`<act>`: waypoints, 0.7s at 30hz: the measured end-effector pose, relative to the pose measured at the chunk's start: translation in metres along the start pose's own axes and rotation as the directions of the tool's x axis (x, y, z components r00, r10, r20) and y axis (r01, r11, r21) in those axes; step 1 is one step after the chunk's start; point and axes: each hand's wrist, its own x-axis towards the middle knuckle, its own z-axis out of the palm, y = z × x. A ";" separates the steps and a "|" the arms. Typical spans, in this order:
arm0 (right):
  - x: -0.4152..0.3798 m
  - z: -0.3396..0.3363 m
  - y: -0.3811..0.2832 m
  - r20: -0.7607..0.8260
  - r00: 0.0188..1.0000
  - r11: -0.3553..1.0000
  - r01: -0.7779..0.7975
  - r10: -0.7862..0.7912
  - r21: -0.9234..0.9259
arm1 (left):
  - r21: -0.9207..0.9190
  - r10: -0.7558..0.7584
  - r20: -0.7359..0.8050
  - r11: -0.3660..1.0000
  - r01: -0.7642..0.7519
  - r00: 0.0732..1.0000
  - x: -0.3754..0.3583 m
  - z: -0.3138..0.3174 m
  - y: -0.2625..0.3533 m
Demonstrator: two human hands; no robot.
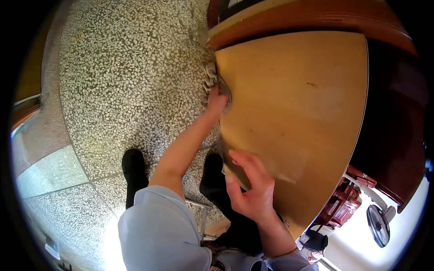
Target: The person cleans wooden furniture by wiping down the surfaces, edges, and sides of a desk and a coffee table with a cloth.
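- Beneath me spreads the speckled floor (131, 81), the largest thing in view; the broad wooden panel (303, 108) fills much of the right side, its left edge meeting the floor.
- Along that edge, I judge the step in hand to be wiping the panel where it borders the floor; the next move seems to call for a firm hold and the cloth pressed flat along the edge.
- My dark shoes (133, 163) are on the floor, one of them near the panel.
- My right hand (253, 186) holds nothing: thumb and fingers apart and curved, over the panel's near end. I cannot tell whether it touches the wood.
- My left hand (217, 102), at the end of an outstretched arm, grips the grey cloth (210, 77).
- That cloth, smallest of these, lies bunched under and beyond my left fingers, against the panel's edge, well apart from my right hand.
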 end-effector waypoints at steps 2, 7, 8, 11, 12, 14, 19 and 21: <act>-0.002 -0.004 0.004 -0.016 1.000 1.000 -0.004 0.004 -0.019 | 0.078 0.112 -0.028 0.991 -0.110 0.993 0.030 -0.008 -0.004; -0.008 -0.008 0.007 0.006 1.000 1.000 -0.009 0.009 -0.022 | -0.017 0.364 -0.082 0.930 -0.366 0.928 0.087 0.000 0.066; -0.005 -0.008 0.010 0.013 1.000 1.000 -0.001 0.002 -0.013 | -0.123 0.316 -0.060 0.939 -0.321 0.947 0.089 -0.003 0.076; -0.005 -0.013 0.016 -0.003 1.000 1.000 0.005 -0.005 -0.010 | 0.035 0.311 -0.104 0.951 -0.309 0.945 0.068 -0.002 0.076; -0.005 -0.014 0.016 0.000 1.000 1.000 0.011 -0.011 -0.011 | 0.109 0.274 -0.103 0.959 -0.263 0.956 0.070 -0.004 0.064; -0.004 -0.017 0.012 0.003 1.000 1.000 0.022 -0.022 -0.010 | 0.219 0.226 -0.027 0.952 -0.215 0.974 0.060 -0.011 0.034; -0.004 -0.012 0.007 0.075 0.995 0.998 0.063 -0.063 0.002 | 0.384 0.368 0.076 0.847 -0.368 0.927 -0.016 0.010 -0.093; -0.004 -0.010 0.006 0.075 0.996 0.999 0.038 -0.038 -0.002 | 0.368 0.401 -0.037 0.857 -0.360 0.915 -0.004 0.024 -0.094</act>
